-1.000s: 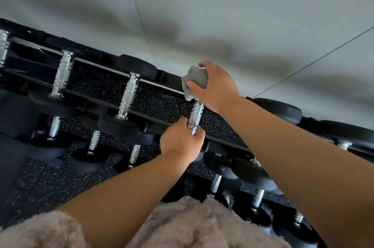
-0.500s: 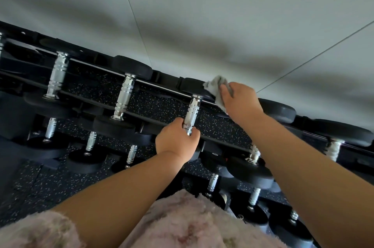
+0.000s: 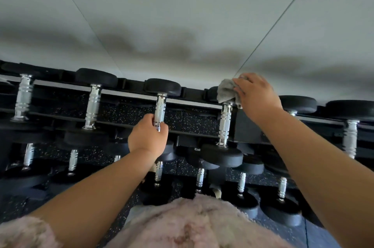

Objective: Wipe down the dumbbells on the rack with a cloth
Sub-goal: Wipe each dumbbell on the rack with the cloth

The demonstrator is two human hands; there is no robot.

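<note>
A black rack holds several dumbbells with black round heads and ridged chrome handles. My left hand is closed around the lower part of one chrome handle in the top row. My right hand holds a crumpled grey cloth pressed on the far head of the neighbouring dumbbell to the right. That far head is mostly hidden by the cloth and hand.
A pale wall rises right behind the rack. A lower row of dumbbells sits beneath, over speckled black rubber flooring. More dumbbells continue to the right. My fuzzy pink garment fills the bottom edge.
My right hand has carried the cloth rightward from the dumbbell my left hand holds onto the far head of its right-hand neighbour. My left hand has kept its grip.
</note>
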